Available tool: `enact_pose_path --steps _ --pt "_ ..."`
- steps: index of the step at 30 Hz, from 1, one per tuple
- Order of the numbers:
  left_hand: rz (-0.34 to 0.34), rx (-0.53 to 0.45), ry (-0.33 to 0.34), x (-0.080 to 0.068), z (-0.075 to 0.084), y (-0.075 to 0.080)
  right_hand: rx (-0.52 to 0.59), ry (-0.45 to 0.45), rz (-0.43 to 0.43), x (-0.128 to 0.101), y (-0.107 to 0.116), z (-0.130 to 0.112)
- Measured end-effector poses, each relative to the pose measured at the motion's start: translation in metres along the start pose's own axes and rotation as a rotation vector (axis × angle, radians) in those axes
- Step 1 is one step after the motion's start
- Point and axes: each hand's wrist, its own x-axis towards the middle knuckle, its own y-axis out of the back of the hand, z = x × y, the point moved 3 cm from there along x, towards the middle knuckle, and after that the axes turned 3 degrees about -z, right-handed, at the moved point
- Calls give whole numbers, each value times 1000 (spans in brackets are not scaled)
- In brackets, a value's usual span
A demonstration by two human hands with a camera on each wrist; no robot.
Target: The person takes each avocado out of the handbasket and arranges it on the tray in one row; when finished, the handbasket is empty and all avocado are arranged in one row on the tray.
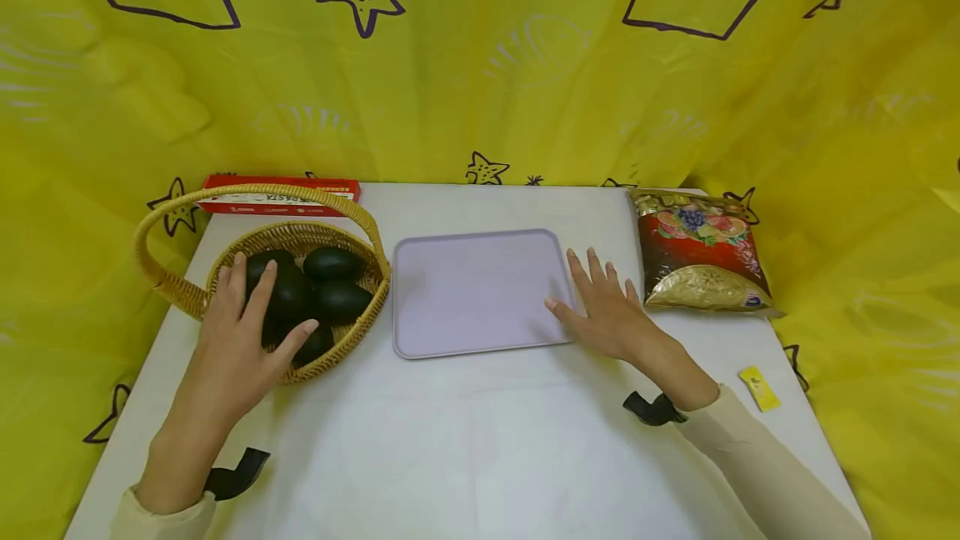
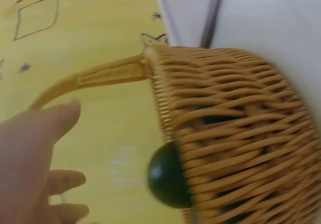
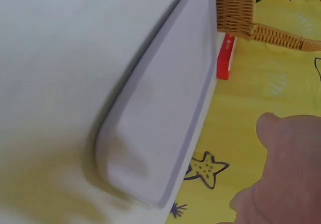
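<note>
A wicker basket [image 1: 352, 348] with a tall arched handle stands at the left of the table. Several dark green, egg-shaped fruits [image 1: 341, 302] that look like avocados lie in it. Over the basket's near-left side, my left hand [image 1: 238, 348] has its fingers spread and holds nothing; in the left wrist view it appears apart from the fruit [image 2: 169, 176]. A pale lilac tray [image 1: 480, 294] lies flat beside the basket, with nothing on it. My right hand [image 1: 607, 315] is above the tray's right edge, fingers extended and holding nothing.
Behind the basket lies a red pasta box [image 1: 281, 194]. A red and gold bag [image 1: 701, 252] with fruit pictures sits at the back right. Near the right table edge is a small yellow packet [image 1: 760, 388]. Yellow patterned cloth [image 1: 465, 65] surrounds the white table [image 1: 450, 448].
</note>
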Motion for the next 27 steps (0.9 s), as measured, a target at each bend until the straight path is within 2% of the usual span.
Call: enact_pose_path --steps 6,8,12,14,16,17,19,21,23,24,27 --pt "411 -26 -157 -8 16 35 111 112 -37 0 2 -15" --pt "525 -41 -176 -10 18 47 157 144 -64 -1 2 -23" --pt "675 -84 -114 -12 12 69 190 179 -109 -4 1 -39" --pt "700 -84 -37 -11 4 79 178 189 -116 -5 0 -47" --pt "668 -66 78 -10 -5 88 167 205 -119 -5 -1 -54" --pt "624 -47 145 -8 -10 92 167 212 -122 -5 -1 -57" --pt "482 5 277 -5 -20 99 163 228 -136 -5 -3 -63" --pt "325 57 368 -1 -29 104 150 248 -153 -6 -5 -69" --pt "208 97 409 2 -37 107 125 270 -172 -8 -8 -74" --pt "176 108 412 4 -40 108 112 284 -180 -9 -9 -77" --pt "145 119 411 9 -47 110 81 320 -191 -10 -13 -85"
